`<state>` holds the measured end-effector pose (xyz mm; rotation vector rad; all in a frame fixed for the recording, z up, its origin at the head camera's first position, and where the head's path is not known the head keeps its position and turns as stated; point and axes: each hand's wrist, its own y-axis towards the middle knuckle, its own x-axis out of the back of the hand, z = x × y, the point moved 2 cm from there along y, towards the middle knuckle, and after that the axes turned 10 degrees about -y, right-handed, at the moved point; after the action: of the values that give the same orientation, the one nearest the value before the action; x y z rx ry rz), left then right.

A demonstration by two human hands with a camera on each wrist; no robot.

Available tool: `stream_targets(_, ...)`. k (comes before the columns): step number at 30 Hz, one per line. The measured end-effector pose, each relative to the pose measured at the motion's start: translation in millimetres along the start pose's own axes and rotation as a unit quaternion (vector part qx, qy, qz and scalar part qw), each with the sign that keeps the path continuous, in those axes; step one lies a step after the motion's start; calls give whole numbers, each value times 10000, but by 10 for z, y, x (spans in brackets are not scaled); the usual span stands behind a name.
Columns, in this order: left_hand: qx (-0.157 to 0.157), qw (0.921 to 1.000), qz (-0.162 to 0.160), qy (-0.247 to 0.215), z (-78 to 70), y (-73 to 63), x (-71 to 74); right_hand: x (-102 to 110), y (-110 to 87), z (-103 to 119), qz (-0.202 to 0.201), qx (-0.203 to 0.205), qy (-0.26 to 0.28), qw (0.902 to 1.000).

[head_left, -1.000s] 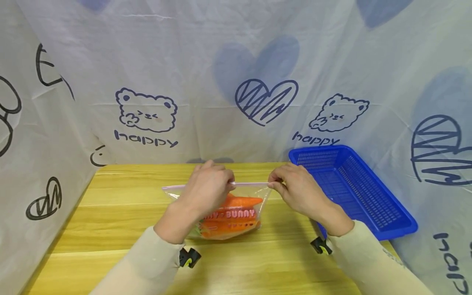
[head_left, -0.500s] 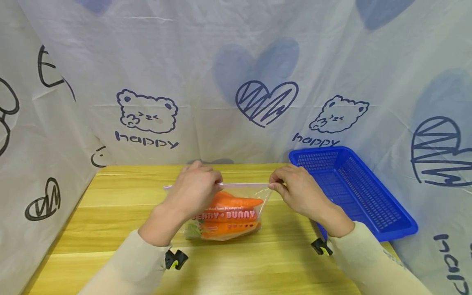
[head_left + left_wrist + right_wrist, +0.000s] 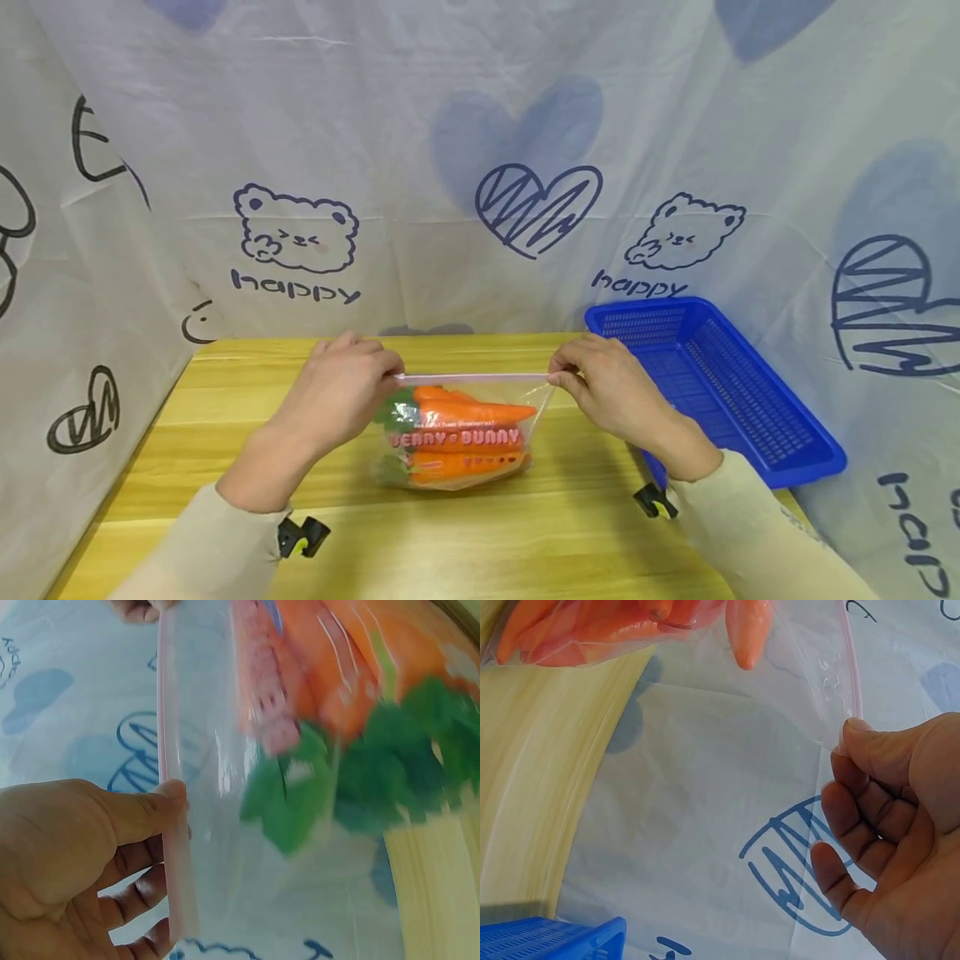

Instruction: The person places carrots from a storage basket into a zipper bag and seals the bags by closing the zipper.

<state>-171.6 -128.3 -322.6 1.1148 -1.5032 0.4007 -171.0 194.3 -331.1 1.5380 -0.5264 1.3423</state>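
Observation:
A clear zip bag [image 3: 465,439] printed "BERRY BUNNY" stands on the table with several orange carrots [image 3: 480,412] inside. Green leafy tops [image 3: 292,787] fill the end nearer my left hand. Its pale pink zip strip [image 3: 472,377] runs straight between my hands along the top. My left hand [image 3: 337,392] pinches the strip between thumb and index finger, toward the bag's left end. At the right end, my right hand [image 3: 611,387] pinches the top corner, thumb against index finger; its other fingers [image 3: 847,810] are loosely curled below.
A blue plastic basket [image 3: 795,429] with mesh walls stands at the table's right side, just beyond my right wrist. The wooden table [image 3: 465,550] meets a white printed cloth [image 3: 420,250] at the back, and more cloth hangs at both sides.
My left hand has slid leftward along the zip strip, from near its middle toward the left end, uncovering more of the carrots and print. The right hand has stayed at its corner.

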Motion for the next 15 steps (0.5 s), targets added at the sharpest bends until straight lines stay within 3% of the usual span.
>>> stream_targets(9,146,9998,-9,127,297,-212,180,-9,2,-20,-61,45,-33,10000)
stream_targets(15,155,9999,1,-6,337,-348,238,-8,-40,1,-119,62,92,9999)
